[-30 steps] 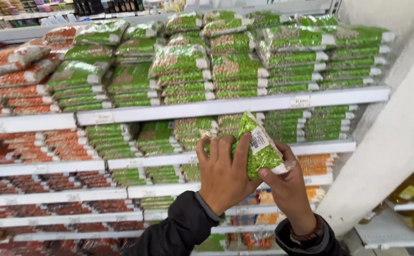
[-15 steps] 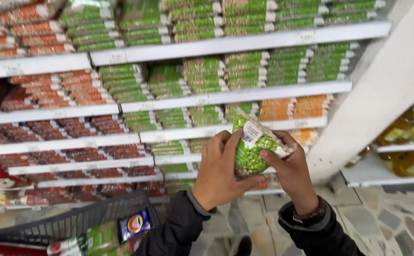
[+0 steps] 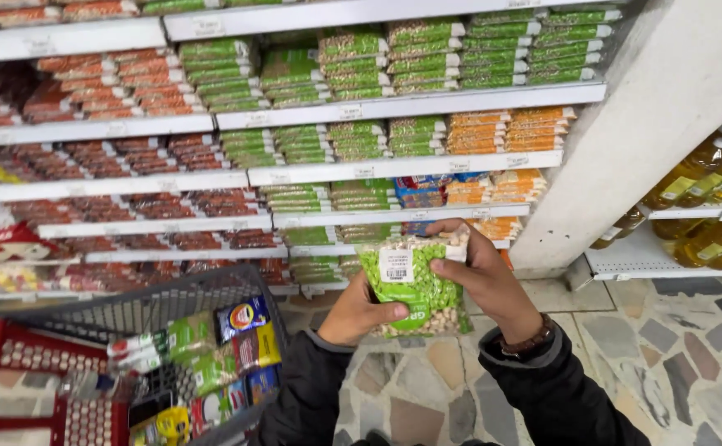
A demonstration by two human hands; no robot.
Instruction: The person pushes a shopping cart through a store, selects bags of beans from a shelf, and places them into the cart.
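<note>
Lowered green bag (image 3: pixel 415 285), left hand (image 3: pixel 359 312) partly hidden behind it, basket (image 3: pixel 142 310) edge cropped

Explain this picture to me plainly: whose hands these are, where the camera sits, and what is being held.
There is no machine here. The picture comes from a camera worn on a person's head, looking down at their own two bare hands in a shop aisle. The left hand and right hand together keep a grip on a clear-and-green plastic bag of pale dried beans with a white label. Ahead stand white metal shelves stacked with green, red and orange bags of dried goods. At lower left is a grey mesh shopping cart holding packets. At right, yellow oil bottles sit on another shelf. The floor is stone tile.
</note>
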